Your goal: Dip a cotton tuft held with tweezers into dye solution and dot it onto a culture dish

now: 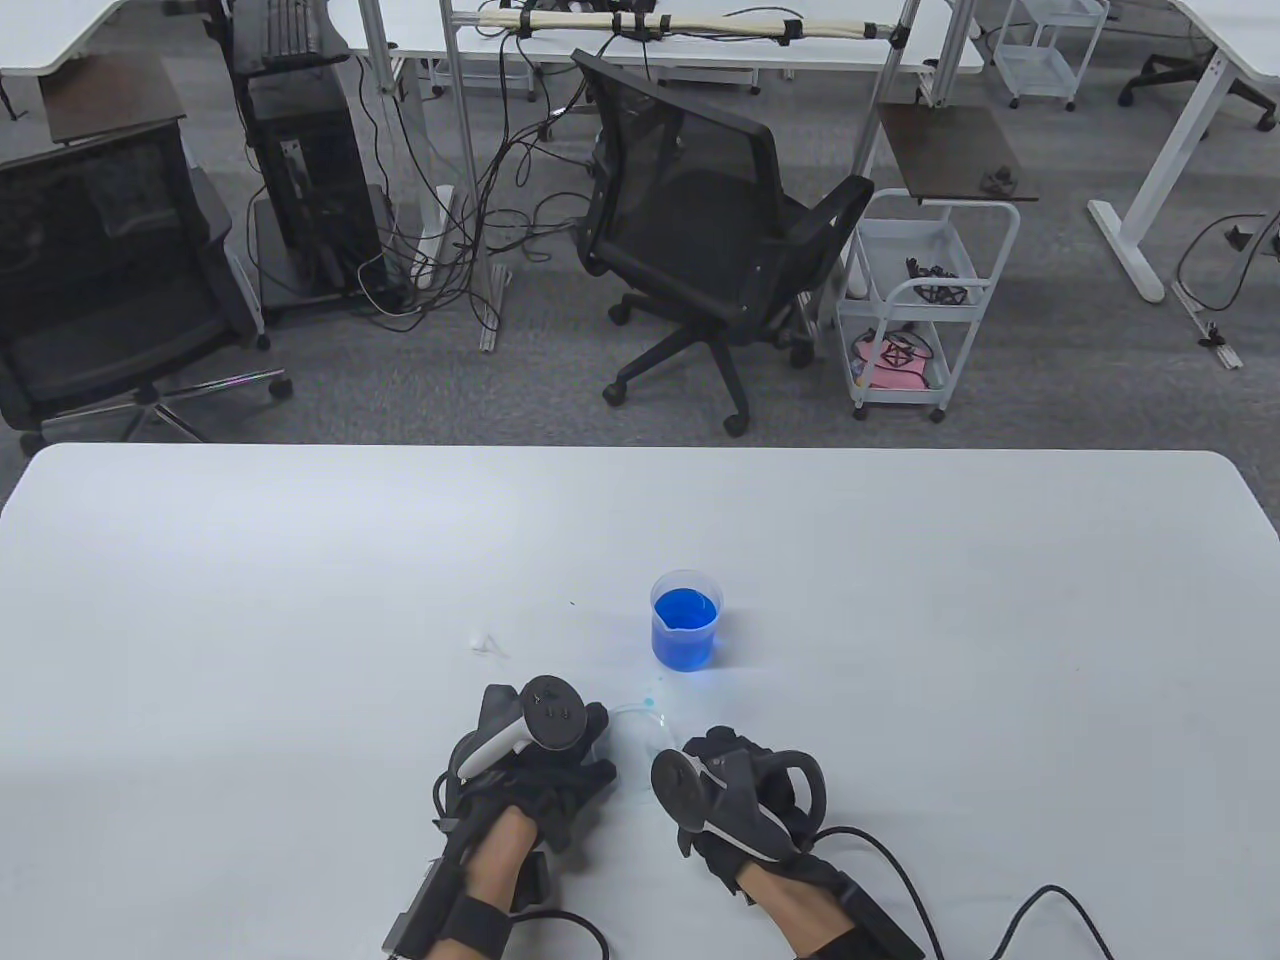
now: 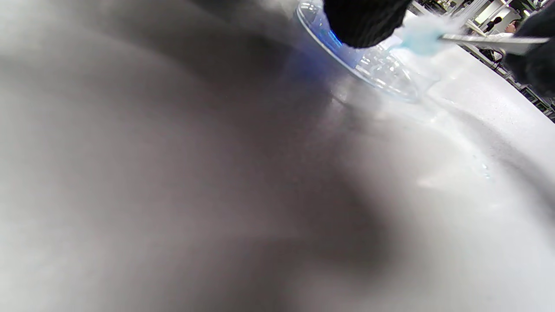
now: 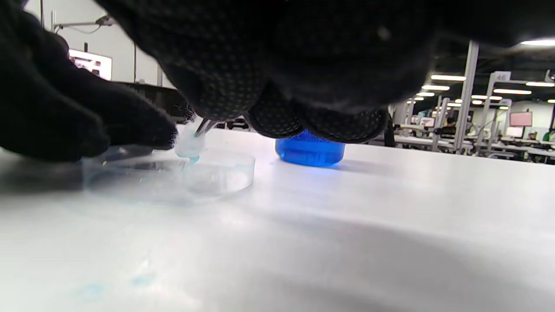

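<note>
A clear culture dish lies on the white table between my hands. My left hand rests its fingertips on the dish's left rim. My right hand pinches metal tweezers that grip a pale blue cotton tuft. The tuft hangs just over the dish, with a blue drop at its tip close to the bottom. A beaker of blue dye stands just beyond the dish and also shows in the right wrist view.
A small white cotton scrap lies left of the beaker. Faint blue smears mark the table near the dish. Glove cables trail off the table's near edge. Office chairs and carts stand beyond the far edge.
</note>
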